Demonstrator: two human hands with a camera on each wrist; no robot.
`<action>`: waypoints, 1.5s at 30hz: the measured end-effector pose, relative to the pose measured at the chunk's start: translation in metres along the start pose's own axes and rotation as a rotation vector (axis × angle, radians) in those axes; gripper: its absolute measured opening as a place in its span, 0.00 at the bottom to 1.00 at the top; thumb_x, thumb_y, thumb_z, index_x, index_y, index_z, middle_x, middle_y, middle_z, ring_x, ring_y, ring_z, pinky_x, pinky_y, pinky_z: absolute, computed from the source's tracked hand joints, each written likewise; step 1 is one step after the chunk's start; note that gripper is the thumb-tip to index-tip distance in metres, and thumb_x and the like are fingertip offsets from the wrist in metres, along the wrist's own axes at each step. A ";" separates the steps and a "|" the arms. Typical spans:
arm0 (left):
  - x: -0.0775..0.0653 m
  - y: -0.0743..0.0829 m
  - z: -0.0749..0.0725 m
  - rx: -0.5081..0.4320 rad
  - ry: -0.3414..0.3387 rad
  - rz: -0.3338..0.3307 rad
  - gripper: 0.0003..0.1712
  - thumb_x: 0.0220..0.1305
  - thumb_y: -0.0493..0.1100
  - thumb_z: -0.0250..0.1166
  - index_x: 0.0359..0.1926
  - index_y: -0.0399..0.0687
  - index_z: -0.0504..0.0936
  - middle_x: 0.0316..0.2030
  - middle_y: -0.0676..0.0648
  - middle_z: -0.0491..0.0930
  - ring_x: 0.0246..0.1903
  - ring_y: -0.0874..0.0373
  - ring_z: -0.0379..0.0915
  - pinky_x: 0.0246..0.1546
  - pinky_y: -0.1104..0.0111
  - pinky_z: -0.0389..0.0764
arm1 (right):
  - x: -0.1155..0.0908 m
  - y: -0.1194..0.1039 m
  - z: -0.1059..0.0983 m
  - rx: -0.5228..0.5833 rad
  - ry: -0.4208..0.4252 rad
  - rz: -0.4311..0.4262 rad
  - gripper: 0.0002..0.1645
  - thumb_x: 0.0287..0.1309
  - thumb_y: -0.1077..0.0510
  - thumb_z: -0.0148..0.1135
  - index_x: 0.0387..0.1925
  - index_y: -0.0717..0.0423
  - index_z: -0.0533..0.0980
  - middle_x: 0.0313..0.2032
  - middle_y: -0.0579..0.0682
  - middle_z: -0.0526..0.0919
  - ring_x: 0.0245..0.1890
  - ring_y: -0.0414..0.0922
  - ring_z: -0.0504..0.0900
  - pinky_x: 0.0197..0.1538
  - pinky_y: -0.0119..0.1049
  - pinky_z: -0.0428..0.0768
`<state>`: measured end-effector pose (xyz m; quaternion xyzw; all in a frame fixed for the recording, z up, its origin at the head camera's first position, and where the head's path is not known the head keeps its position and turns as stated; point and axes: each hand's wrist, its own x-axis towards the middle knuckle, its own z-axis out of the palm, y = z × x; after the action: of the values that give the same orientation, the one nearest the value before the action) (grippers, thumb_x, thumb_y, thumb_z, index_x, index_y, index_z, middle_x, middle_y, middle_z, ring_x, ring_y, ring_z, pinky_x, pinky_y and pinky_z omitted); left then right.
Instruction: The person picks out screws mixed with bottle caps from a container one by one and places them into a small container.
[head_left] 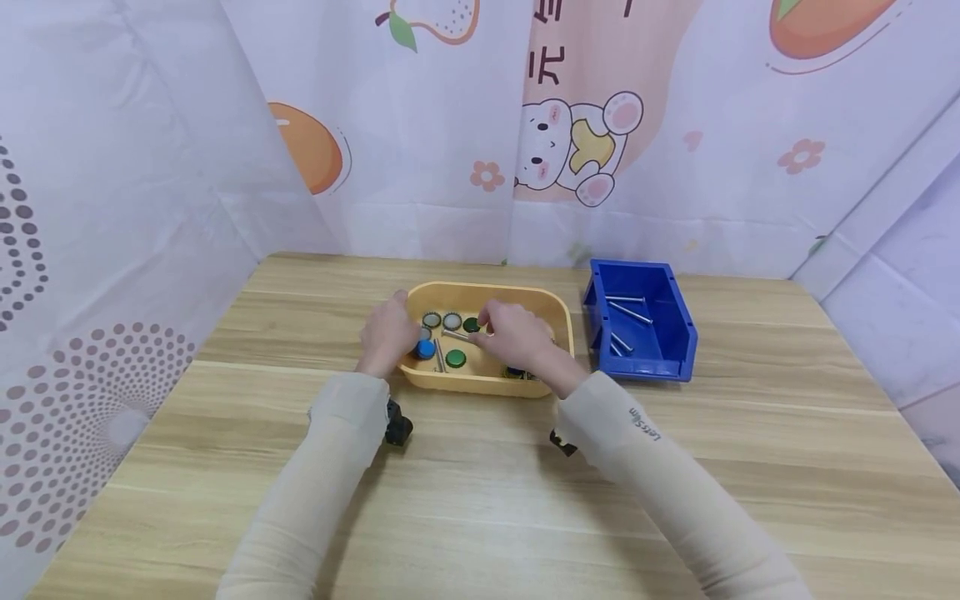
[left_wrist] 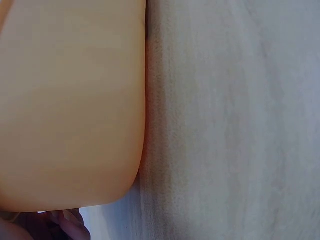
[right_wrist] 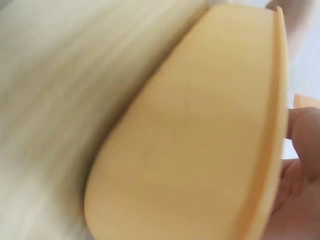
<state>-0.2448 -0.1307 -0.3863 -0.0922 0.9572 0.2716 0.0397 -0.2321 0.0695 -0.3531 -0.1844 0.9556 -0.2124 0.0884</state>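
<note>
Mid-frame, the right hand (head_left: 517, 333) pinches a metal screw (head_left: 454, 335), right end hidden, within the yellow tray (head_left: 480, 384); the left hand (head_left: 390, 333) grips its rim, fingers cropped lower left in the left wrist view.

The shallow yellow container (head_left: 480, 383), rounded at its corners, stands upright on the table, its left end gripped by the left hand (head_left: 390, 332). Inside it, a slim silver screw (head_left: 456, 336) lies nearly crosswise, its right end pinched at the fingertips of the right hand (head_left: 517, 333). Below this, a second silver screw (head_left: 439, 355) points roughly front to back, between a blue cap (head_left: 425, 349) on its left and a green crimped cap (head_left: 455, 358) on its right. Toward the container's far side, two pale-lined crimped caps (head_left: 452, 321) sit side by side, a dark green cap (head_left: 471, 324) just right of them.
</note>
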 end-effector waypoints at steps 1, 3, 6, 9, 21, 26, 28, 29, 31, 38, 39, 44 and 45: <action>0.000 0.000 0.000 -0.002 0.001 -0.001 0.32 0.63 0.38 0.58 0.68 0.45 0.65 0.55 0.37 0.78 0.47 0.42 0.76 0.45 0.51 0.76 | 0.001 -0.002 0.003 0.004 0.001 0.003 0.23 0.64 0.46 0.62 0.51 0.58 0.76 0.39 0.52 0.84 0.28 0.44 0.76 0.30 0.36 0.73; 0.000 0.000 0.001 -0.005 0.000 0.000 0.32 0.63 0.38 0.58 0.68 0.45 0.65 0.54 0.37 0.79 0.47 0.42 0.76 0.45 0.51 0.76 | 0.003 -0.004 0.008 0.007 -0.002 0.000 0.23 0.64 0.46 0.62 0.51 0.59 0.76 0.40 0.53 0.84 0.27 0.44 0.75 0.30 0.36 0.73; 0.000 0.000 0.003 -0.007 0.000 0.001 0.32 0.62 0.38 0.58 0.68 0.44 0.66 0.54 0.37 0.79 0.46 0.42 0.77 0.44 0.52 0.76 | 0.005 -0.007 0.014 0.001 -0.011 -0.012 0.22 0.64 0.48 0.62 0.51 0.60 0.77 0.44 0.54 0.84 0.32 0.45 0.78 0.35 0.39 0.77; 0.000 0.000 0.003 -0.004 -0.005 0.000 0.32 0.63 0.38 0.58 0.68 0.44 0.65 0.54 0.37 0.79 0.46 0.42 0.77 0.44 0.52 0.77 | 0.006 -0.009 0.021 -0.008 0.005 -0.022 0.20 0.63 0.49 0.64 0.50 0.58 0.78 0.46 0.53 0.84 0.38 0.47 0.80 0.38 0.40 0.78; 0.000 -0.003 0.002 0.008 0.003 0.008 0.28 0.60 0.37 0.58 0.63 0.43 0.68 0.50 0.38 0.80 0.44 0.43 0.77 0.42 0.52 0.76 | 0.014 -0.020 0.041 0.020 0.030 0.118 0.35 0.48 0.34 0.72 0.48 0.53 0.75 0.48 0.51 0.77 0.51 0.50 0.73 0.48 0.45 0.76; 0.000 -0.003 0.001 0.012 0.009 0.009 0.28 0.60 0.37 0.58 0.63 0.42 0.68 0.50 0.38 0.80 0.44 0.43 0.77 0.41 0.52 0.77 | 0.016 -0.021 0.043 -0.019 -0.018 0.134 0.40 0.43 0.30 0.73 0.49 0.51 0.72 0.48 0.50 0.75 0.47 0.49 0.70 0.47 0.44 0.75; 0.000 -0.002 0.000 0.011 0.010 0.012 0.29 0.61 0.37 0.58 0.64 0.42 0.68 0.50 0.37 0.80 0.44 0.43 0.77 0.42 0.52 0.77 | 0.017 -0.021 0.043 -0.035 -0.032 0.137 0.39 0.45 0.31 0.72 0.48 0.52 0.72 0.47 0.50 0.75 0.45 0.49 0.70 0.46 0.44 0.74; 0.000 -0.002 0.000 0.009 0.010 0.013 0.29 0.61 0.37 0.58 0.64 0.42 0.67 0.50 0.37 0.80 0.44 0.43 0.77 0.42 0.52 0.77 | 0.017 -0.020 0.043 -0.043 -0.036 0.138 0.38 0.46 0.32 0.72 0.47 0.53 0.72 0.46 0.50 0.75 0.45 0.48 0.71 0.45 0.44 0.74; 0.000 -0.001 0.000 0.007 0.009 0.013 0.30 0.61 0.37 0.58 0.65 0.42 0.67 0.51 0.37 0.80 0.45 0.43 0.77 0.43 0.52 0.77 | 0.018 -0.019 0.043 -0.054 -0.041 0.136 0.33 0.48 0.34 0.72 0.44 0.53 0.73 0.44 0.50 0.75 0.43 0.48 0.71 0.42 0.43 0.74; 0.000 -0.001 0.000 0.004 0.007 0.000 0.31 0.62 0.38 0.58 0.68 0.43 0.66 0.54 0.37 0.79 0.47 0.42 0.77 0.46 0.50 0.78 | 0.021 -0.015 0.040 -0.060 -0.046 0.105 0.21 0.51 0.41 0.72 0.25 0.52 0.75 0.27 0.47 0.76 0.30 0.45 0.73 0.29 0.36 0.69; 0.000 -0.001 0.000 0.004 0.007 0.000 0.31 0.62 0.38 0.58 0.68 0.43 0.66 0.54 0.37 0.79 0.47 0.42 0.77 0.46 0.50 0.77 | 0.021 -0.015 0.039 -0.062 -0.055 0.103 0.20 0.51 0.42 0.73 0.24 0.51 0.76 0.25 0.46 0.76 0.28 0.44 0.73 0.28 0.36 0.68; 0.000 -0.001 0.001 0.001 0.000 -0.002 0.32 0.63 0.39 0.58 0.69 0.44 0.65 0.56 0.37 0.78 0.47 0.42 0.77 0.46 0.51 0.77 | 0.019 -0.014 0.033 -0.061 -0.114 0.134 0.18 0.51 0.44 0.73 0.26 0.53 0.78 0.23 0.45 0.74 0.25 0.43 0.70 0.26 0.35 0.66; 0.000 -0.001 0.001 0.002 0.000 -0.002 0.33 0.63 0.39 0.58 0.69 0.44 0.64 0.56 0.37 0.78 0.47 0.42 0.77 0.45 0.51 0.77 | 0.018 -0.014 0.031 -0.064 -0.123 0.142 0.18 0.51 0.44 0.74 0.26 0.53 0.78 0.23 0.45 0.73 0.25 0.43 0.70 0.27 0.35 0.66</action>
<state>-0.2448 -0.1313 -0.3877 -0.0930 0.9573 0.2706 0.0402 -0.2369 0.0392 -0.3767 -0.1315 0.9653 -0.1631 0.1557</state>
